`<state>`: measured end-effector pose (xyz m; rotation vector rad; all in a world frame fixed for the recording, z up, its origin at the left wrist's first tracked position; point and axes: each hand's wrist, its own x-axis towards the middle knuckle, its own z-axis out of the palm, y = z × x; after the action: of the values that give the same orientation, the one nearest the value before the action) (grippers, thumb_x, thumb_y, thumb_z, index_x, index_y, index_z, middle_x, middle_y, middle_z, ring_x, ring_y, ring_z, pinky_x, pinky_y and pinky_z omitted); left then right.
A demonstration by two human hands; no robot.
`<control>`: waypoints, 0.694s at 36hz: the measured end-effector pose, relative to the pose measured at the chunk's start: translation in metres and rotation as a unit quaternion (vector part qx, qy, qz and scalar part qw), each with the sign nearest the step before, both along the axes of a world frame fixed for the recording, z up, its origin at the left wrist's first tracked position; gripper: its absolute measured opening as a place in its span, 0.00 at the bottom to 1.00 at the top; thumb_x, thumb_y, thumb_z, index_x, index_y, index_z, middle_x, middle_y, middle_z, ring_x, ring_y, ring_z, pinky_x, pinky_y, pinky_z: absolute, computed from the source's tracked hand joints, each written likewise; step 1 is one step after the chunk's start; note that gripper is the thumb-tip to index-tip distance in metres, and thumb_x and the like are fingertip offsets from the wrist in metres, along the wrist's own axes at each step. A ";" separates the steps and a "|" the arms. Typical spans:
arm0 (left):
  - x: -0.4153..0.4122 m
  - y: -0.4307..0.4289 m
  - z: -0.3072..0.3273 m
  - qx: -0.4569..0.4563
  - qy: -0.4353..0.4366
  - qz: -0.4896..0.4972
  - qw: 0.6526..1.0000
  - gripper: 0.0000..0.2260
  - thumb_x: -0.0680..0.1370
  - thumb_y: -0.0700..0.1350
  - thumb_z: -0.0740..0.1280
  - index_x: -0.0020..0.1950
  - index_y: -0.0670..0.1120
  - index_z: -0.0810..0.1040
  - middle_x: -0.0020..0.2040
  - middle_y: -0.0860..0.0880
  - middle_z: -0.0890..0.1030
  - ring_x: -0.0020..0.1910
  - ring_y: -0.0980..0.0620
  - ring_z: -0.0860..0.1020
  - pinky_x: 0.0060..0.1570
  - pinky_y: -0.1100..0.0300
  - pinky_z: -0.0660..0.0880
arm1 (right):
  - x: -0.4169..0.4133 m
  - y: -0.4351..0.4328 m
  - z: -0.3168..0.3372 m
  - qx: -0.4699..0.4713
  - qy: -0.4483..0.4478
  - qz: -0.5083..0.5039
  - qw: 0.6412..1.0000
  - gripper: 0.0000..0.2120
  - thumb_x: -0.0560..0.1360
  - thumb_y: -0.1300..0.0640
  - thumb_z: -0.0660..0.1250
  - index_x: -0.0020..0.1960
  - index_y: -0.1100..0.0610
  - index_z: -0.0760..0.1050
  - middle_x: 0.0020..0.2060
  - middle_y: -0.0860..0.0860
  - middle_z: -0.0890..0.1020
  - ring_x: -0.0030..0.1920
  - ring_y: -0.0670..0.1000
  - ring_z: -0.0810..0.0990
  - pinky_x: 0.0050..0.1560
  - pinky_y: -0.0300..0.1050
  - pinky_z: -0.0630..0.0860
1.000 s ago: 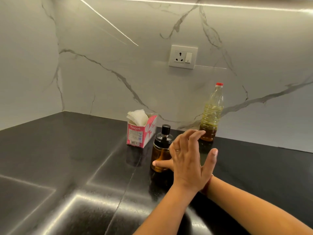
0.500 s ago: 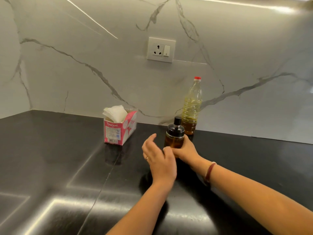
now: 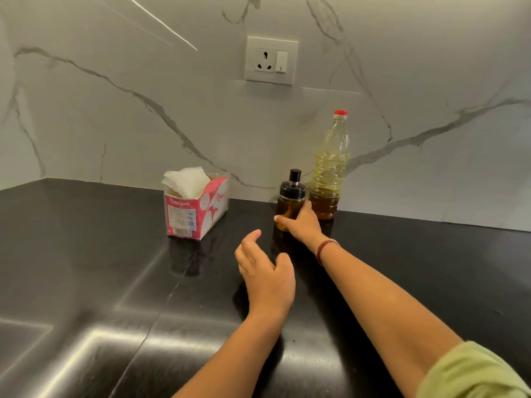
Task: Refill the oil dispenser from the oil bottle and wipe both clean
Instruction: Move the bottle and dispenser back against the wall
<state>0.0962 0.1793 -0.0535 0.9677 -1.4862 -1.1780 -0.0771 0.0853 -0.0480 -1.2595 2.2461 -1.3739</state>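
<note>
Here the right hand (image 3: 301, 225) is wrapping its grip around the black-capped glass oil dispenser (image 3: 289, 200), amber-filled, standing on the glossy black surface (image 3: 86, 254) beside the red-capped, part-full clear plastic oil bottle (image 3: 330, 168); the left hand (image 3: 265, 278) is hovering empty, loosely spread.

Glossy black bench (image 3: 86, 282), carrying an open pink tissue box (image 3: 195, 209), a black-capped oil dispenser (image 3: 290, 196) and a red-capped oil bottle (image 3: 329, 168) by the wall.

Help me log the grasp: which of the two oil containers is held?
The dispenser, short with a black top; the right hand wraps it. The taller red-capped bottle stands untouched behind.
</note>
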 end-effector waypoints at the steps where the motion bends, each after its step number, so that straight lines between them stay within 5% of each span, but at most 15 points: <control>1: 0.000 -0.001 0.000 0.002 0.000 0.000 1.000 0.24 0.78 0.37 0.62 0.73 0.51 0.62 0.72 0.50 0.60 0.69 0.44 0.66 0.70 0.47 0.65 | 0.000 -0.006 0.001 0.007 0.000 0.004 1.000 0.38 0.69 0.49 0.75 0.71 0.57 0.59 0.65 0.56 0.72 0.65 0.57 0.72 0.63 0.49 0.70; 13: -0.002 -0.005 -0.005 0.006 -0.004 -0.002 1.000 0.23 0.78 0.38 0.62 0.70 0.53 0.63 0.69 0.54 0.61 0.67 0.45 0.67 0.68 0.51 0.66 | -0.011 -0.061 -0.001 0.022 0.005 -0.063 0.998 0.32 0.72 0.45 0.71 0.69 0.56 0.61 0.65 0.56 0.74 0.68 0.60 0.70 0.73 0.61 0.54; 25: -0.004 -0.010 -0.007 -0.003 -0.011 0.004 1.000 0.22 0.78 0.38 0.62 0.70 0.53 0.64 0.65 0.56 0.62 0.63 0.50 0.68 0.57 0.60 0.63 | -0.021 -0.077 -0.002 0.079 0.030 -0.107 0.991 0.34 0.70 0.44 0.73 0.67 0.58 0.64 0.64 0.57 0.75 0.65 0.60 0.73 0.65 0.57 0.70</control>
<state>0.0921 0.1695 -0.0610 0.9840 -1.5019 -1.1593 -0.0985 0.0079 -0.0501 -1.0465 2.5386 -1.2081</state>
